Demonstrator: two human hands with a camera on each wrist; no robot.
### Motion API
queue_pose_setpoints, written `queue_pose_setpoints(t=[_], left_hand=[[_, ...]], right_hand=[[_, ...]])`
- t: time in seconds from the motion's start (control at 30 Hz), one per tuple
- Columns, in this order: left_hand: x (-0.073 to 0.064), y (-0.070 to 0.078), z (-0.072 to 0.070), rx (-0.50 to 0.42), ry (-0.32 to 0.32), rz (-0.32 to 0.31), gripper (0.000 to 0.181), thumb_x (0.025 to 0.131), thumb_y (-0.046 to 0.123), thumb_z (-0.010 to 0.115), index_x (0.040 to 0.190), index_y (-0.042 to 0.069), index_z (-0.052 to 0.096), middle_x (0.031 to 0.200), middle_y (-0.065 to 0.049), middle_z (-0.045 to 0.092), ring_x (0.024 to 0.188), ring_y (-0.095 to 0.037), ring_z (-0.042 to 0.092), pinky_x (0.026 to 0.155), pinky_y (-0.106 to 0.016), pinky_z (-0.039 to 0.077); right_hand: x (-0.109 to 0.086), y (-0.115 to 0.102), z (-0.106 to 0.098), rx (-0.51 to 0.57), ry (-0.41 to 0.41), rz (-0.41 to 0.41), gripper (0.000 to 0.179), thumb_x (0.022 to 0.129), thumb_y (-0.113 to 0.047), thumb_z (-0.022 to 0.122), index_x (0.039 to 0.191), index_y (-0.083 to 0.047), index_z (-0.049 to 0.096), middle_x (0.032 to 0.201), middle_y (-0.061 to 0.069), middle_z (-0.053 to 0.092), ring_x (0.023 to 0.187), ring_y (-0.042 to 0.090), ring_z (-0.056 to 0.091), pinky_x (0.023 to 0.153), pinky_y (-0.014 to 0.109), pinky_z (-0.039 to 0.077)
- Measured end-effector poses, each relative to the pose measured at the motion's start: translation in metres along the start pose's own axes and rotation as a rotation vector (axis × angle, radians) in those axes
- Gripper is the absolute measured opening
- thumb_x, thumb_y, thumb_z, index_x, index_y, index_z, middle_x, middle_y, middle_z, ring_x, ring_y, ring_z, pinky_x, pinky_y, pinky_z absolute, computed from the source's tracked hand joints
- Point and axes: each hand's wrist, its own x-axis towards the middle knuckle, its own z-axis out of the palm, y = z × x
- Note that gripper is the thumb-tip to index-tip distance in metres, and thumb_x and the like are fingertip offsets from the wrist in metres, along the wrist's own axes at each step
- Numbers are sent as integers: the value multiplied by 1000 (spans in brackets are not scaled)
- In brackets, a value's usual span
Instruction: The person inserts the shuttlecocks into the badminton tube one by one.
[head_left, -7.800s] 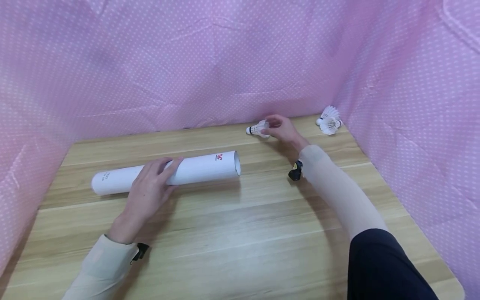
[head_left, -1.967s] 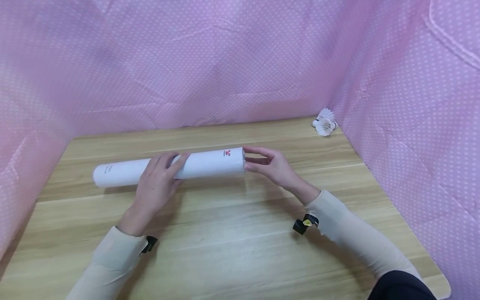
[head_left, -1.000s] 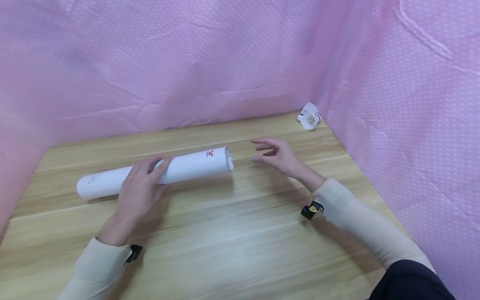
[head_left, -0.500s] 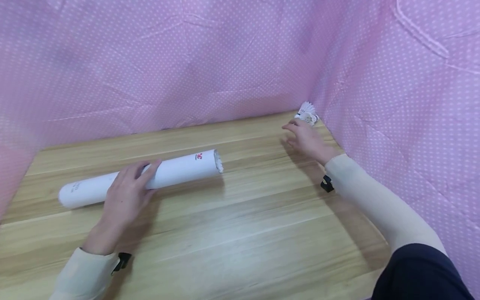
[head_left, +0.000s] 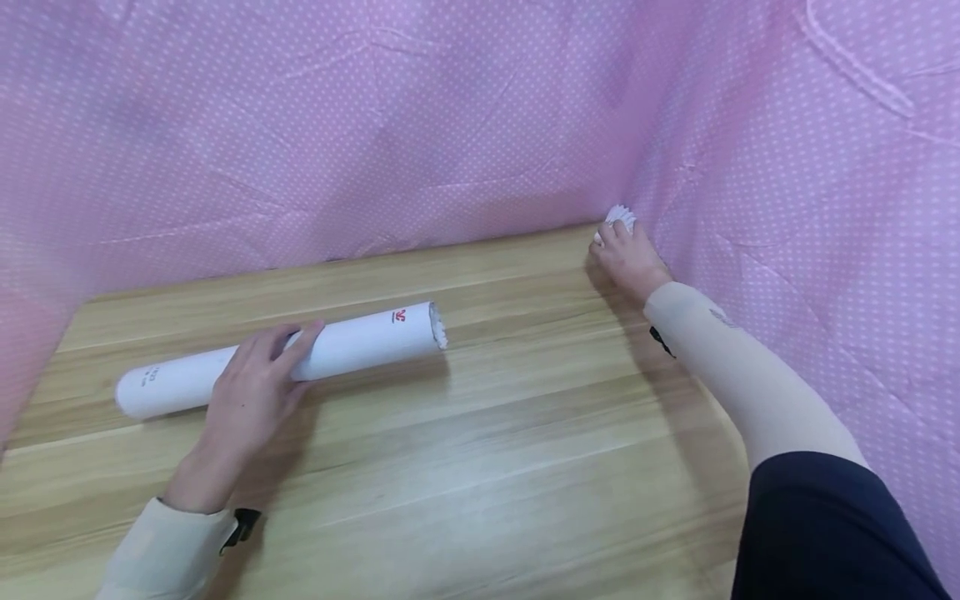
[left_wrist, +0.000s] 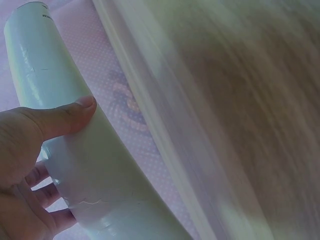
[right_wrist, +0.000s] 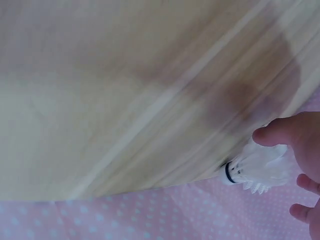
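My left hand (head_left: 247,396) grips a white shuttlecock tube (head_left: 367,340) round its middle. The tube lies on its side above the tabletop, mouth to the right, with white feather tips (head_left: 440,328) showing in the mouth. In the left wrist view, the thumb lies across the tube (left_wrist: 115,170) and the fingers go behind it. At the far right corner, my right hand (head_left: 632,260) is over the shuttlecocks (head_left: 621,216), largely covering them. The right wrist view has a shuttlecock (right_wrist: 265,165) beside the spread thumb and fingers; firm contact is not plain.
The wooden table (head_left: 487,483) ends at a pink dotted cloth (head_left: 450,125), which rises behind it and along the right side. The right hand is close to both cloth walls. Black wrist cameras sit at each sleeve cuff.
One shuttlecock went into the tube mouth earlier. Since then the right hand has left the tube and reached to the shuttlecocks in the far right corner. The left hand keeps its grip.
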Motion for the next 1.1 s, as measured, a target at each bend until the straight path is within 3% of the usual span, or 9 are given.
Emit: queue_pose_setpoints(t=[0.13, 0.33, 0.63, 0.97, 1.1], left_hand=[[-1, 0, 0, 2, -13, -9, 98, 58, -11, 91, 144, 18, 54, 128, -26, 55, 113, -48, 52, 92, -63, 46], [-2, -1, 1, 0, -24, -3, 102, 59, -12, 90, 147, 20, 51, 129, -26, 54, 114, -48, 51, 92, -63, 46], [-1, -3, 5, -2, -23, 13, 104, 59, -12, 90, 149, 21, 50, 130, -26, 55, 115, -47, 52, 92, -63, 47], [-1, -1, 6, 8, -34, -5, 98, 59, -12, 91, 145, 17, 54, 129, -26, 55, 115, -48, 52, 93, -64, 47], [-1, -1, 6, 12, -37, -7, 98, 59, -11, 90, 145, 17, 53, 129, -27, 55, 115, -48, 52, 92, -64, 47]], right_hand=[[3, 3, 3, -19, -23, -15, 59, 77, 13, 70, 132, 1, 54, 128, 29, 42, 116, 47, 44, 95, 65, 44], [9, 6, 11, -24, -12, -38, 52, 80, 14, 67, 130, 3, 55, 129, 30, 43, 116, 48, 44, 96, 65, 44], [16, 12, 21, -83, -39, -57, 54, 76, 14, 69, 129, 9, 55, 123, 35, 47, 110, 48, 49, 93, 64, 47], [15, 13, 24, -48, -15, -60, 45, 80, 14, 68, 123, 9, 57, 121, 33, 48, 112, 48, 48, 91, 61, 48], [12, 14, 24, -17, 4, -48, 40, 81, 14, 68, 119, 7, 59, 118, 31, 49, 109, 46, 49, 84, 56, 52]])
